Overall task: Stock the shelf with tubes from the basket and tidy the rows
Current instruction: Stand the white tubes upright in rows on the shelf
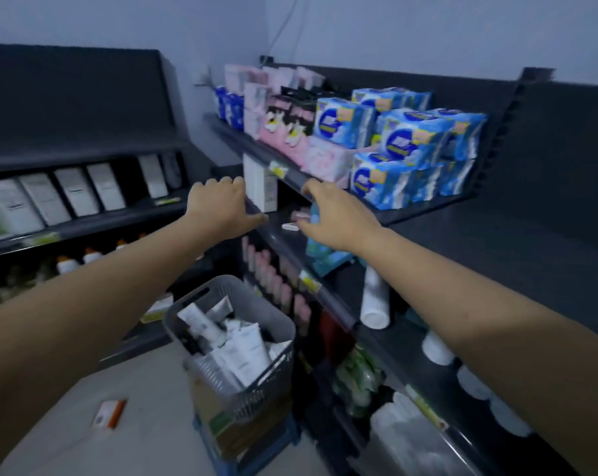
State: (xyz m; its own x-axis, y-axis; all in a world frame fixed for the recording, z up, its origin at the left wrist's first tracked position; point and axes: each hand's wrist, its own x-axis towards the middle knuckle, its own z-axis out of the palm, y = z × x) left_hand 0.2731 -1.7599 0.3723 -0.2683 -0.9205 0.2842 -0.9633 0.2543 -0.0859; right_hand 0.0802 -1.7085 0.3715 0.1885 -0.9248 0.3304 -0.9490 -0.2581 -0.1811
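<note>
My left hand [218, 207] rests spread on the shelf [273, 235] edge to steady me; my right hand [335, 218] reaches in, its grip loose and empty. Tubes [235, 348] wait in the basket [277, 321] below.

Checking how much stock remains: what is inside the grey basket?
The grey basket holds a loose pile of white tubes, some lying across others. Anything beneath the top layer, and the basket's bottom, is covered.
</note>
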